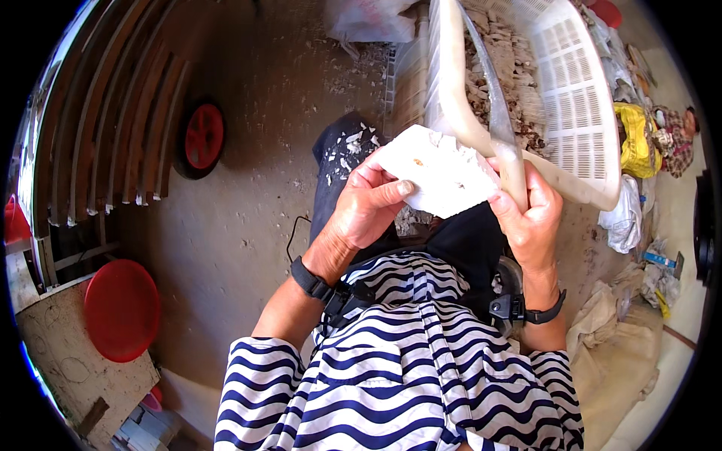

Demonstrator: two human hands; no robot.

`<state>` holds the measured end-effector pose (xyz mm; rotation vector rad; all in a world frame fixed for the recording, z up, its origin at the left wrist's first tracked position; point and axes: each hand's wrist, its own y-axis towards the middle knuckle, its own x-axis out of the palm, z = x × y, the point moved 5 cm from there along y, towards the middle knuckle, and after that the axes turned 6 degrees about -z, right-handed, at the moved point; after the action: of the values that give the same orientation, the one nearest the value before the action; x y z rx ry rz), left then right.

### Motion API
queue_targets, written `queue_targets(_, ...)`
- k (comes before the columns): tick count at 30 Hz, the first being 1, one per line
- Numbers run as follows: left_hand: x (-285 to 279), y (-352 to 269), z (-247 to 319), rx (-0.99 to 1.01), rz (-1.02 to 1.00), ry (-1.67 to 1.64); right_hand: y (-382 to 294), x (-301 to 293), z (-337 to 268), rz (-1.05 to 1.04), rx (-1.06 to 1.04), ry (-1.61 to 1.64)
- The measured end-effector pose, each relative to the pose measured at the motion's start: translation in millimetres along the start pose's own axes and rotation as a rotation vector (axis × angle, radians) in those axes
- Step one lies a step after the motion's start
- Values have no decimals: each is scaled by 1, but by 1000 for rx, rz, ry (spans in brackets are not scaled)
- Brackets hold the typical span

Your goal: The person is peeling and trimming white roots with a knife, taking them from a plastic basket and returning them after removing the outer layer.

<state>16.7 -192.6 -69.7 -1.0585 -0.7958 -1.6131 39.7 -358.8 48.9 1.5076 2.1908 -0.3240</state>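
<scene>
My left hand [364,208] pinches the left side of a flat white block [437,175], its thumb on top. The block has a broken, crumbly upper edge and small brown spots; its material I cannot tell. My right hand [527,220] is closed around the pale handle of a knife [510,169], while its thumb touches the block's right edge. The long, curved, smeared blade points away from me over a white plastic basket [572,107]. Stacked pale pieces [507,62] with brown edges fill part of that basket. White flakes [352,144] lie on my dark trouser leg.
To the left are a rack of dark slats [113,113], a red-hubbed wheel [203,137] and a red basin [122,310] on a board. A plastic bag [369,20] stands beyond the basket. At the right are a yellow bag [637,141], a white bag [623,217] and another person [677,141].
</scene>
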Motion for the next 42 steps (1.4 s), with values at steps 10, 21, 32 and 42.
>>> queue_targets(10,-18,-27,3,-140,-10,220,10,22,2,-112,-21,-191)
queue_targets(21,-24,-32,2,-119,128,506,8,32,-2,-112,-209,-485)
queue_targets(32,-24,-33,20,179,309,673,-20,25,3,-273,-295,-552)
queue_targets(42,-26,-32,16,225,358,638,-27,28,11,-231,-269,-600)
